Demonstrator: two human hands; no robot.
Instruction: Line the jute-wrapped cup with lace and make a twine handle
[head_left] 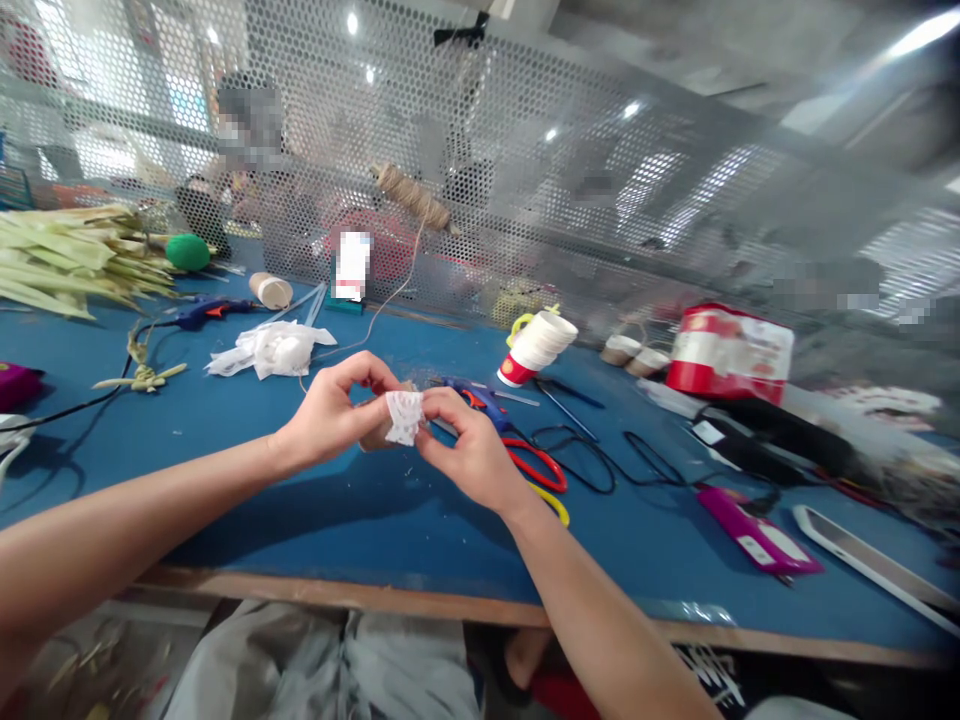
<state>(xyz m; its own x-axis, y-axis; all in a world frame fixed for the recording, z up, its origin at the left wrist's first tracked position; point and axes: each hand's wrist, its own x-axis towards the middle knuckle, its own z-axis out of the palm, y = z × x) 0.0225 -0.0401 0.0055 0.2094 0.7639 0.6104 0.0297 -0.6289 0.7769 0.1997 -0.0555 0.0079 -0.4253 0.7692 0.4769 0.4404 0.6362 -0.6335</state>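
Observation:
Above the front half of the blue table, my two hands meet at a small brown object (375, 437), mostly hidden by fingers, with a piece of white lace (405, 420) across its side. My left hand (337, 412) is closed round the object's left part, its thumb at the lace's edge. The fingers of my right hand (469, 445) pinch the lace's right edge. Just beyond my right hand lies a blue glue gun (486, 402). Red-handled scissors (536, 465) and a yellow handle (553, 503) are partly hidden behind that hand.
On the left are crumpled white cloth (271, 349), another glue gun (214, 311) and pale husks (75, 255). A twine spool (412, 198) hangs on the perforated screen (525, 120). Stacked paper cups (537, 348), black cables (592, 475), a purple box (757, 530) and a phone (870, 560) lie rightward.

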